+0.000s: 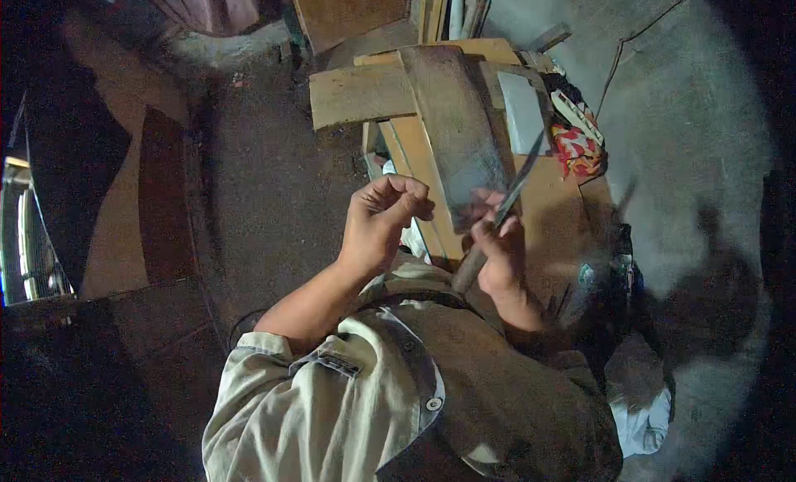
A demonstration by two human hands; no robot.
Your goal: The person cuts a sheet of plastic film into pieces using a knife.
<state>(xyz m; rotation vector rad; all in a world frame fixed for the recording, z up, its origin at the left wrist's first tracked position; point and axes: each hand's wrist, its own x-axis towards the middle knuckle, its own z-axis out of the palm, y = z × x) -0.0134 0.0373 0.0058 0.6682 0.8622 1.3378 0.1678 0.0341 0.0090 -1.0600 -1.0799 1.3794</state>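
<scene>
My right hand (501,254) grips a knife (518,185) near where the blade meets its thick handle. The long, slightly curved blade points up and away from me, over the boards, while the handle slants down toward my waist. To the left, at about the same height, my left hand (385,216) is closed, thumb against curled fingers. Anything it may hold is too small or hidden to make out. Beyond both hands lies a long dark wooden board (452,109), with a greyish patch at its near end.
Another plank (361,96) crosses under the board at the left. A white flat sheet (522,113) and a red patterned cloth (580,153) lie at the right, near the grey wall (688,133). Dark floor (274,167) stretches along the left.
</scene>
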